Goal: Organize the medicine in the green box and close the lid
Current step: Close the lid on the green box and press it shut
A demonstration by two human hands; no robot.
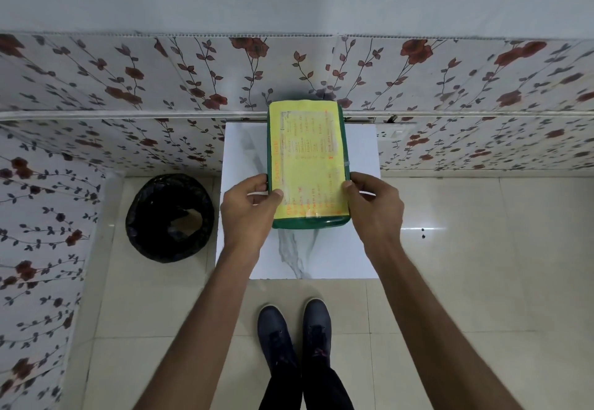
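The green box (310, 222) stands on a small white marble-topped table (360, 249), its lid down and covered by a yellow sheet (307, 152) with orange writing. My left hand (249, 209) grips the box's near left edge, thumb resting on the yellow sheet. On the near right edge sits my right hand (374, 205), fingertips against the lid's side. No medicine is in sight; the inside of the box is hidden by the lid.
A black bin lined with a bag (169, 217) stands on the floor left of the table. Floral-papered walls run behind and along the left. A wall socket (396, 134) is behind the table at the right. My shoes (294, 332) are just before the table.
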